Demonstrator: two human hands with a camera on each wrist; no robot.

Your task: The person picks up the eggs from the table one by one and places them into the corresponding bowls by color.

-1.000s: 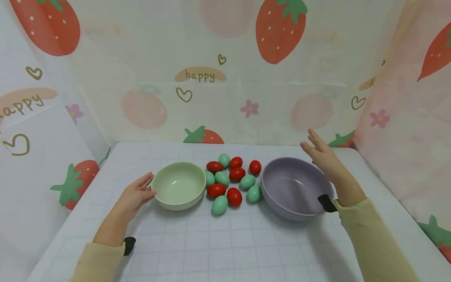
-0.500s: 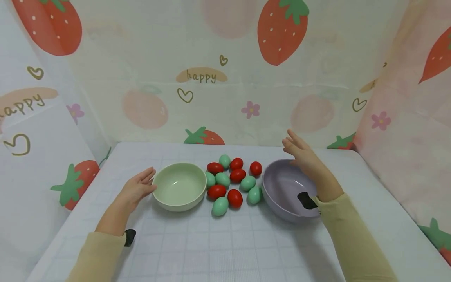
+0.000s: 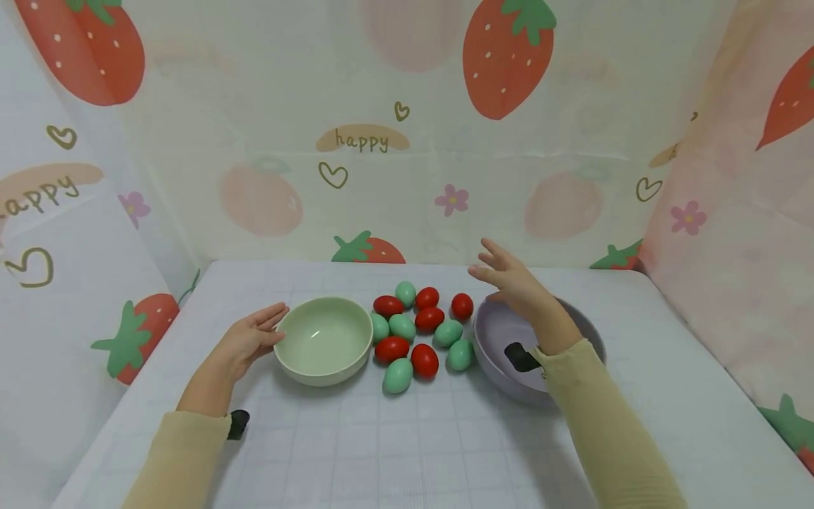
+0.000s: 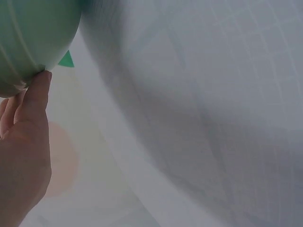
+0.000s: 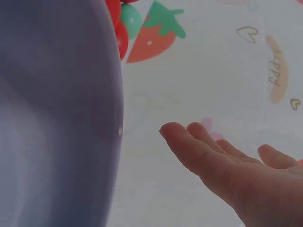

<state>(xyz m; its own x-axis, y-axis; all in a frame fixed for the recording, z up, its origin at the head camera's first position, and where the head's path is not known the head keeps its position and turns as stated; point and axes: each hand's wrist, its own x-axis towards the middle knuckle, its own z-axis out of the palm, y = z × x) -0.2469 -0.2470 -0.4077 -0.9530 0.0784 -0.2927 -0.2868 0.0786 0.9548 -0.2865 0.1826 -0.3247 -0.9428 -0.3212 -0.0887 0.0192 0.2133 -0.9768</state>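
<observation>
My left hand (image 3: pixel 244 343) rests against the left side of a pale green bowl (image 3: pixel 326 343), fingers extended. In the left wrist view, the fingertips of that hand (image 4: pixel 28 137) touch the outer wall of the bowl (image 4: pixel 35 35). My right hand (image 3: pixel 518 290) hovers over the far left rim of a larger purple bowl (image 3: pixel 492 329), fingers spread and holding nothing. The right wrist view shows this hand (image 5: pixel 241 175) apart from the purple bowl (image 5: pixel 71 118). Between the bowls lie several red egg-shaped pieces (image 3: pixel 425 361) and several mint green ones (image 3: pixel 398 376). My right forearm hides part of the purple bowl.
A white gridded cloth (image 3: pixel 381 452) covers the table. Behind it rises a fabric backdrop (image 3: pixel 407 205) printed with strawberries and hearts, with further printed panels on the left (image 3: pixel 57 353) and right (image 3: pixel 731 297).
My right hand has moved left, from the right side of the purple bowl to above its far left rim. The left hand stays at the green bowl, and the egg-shaped pieces have not moved.
</observation>
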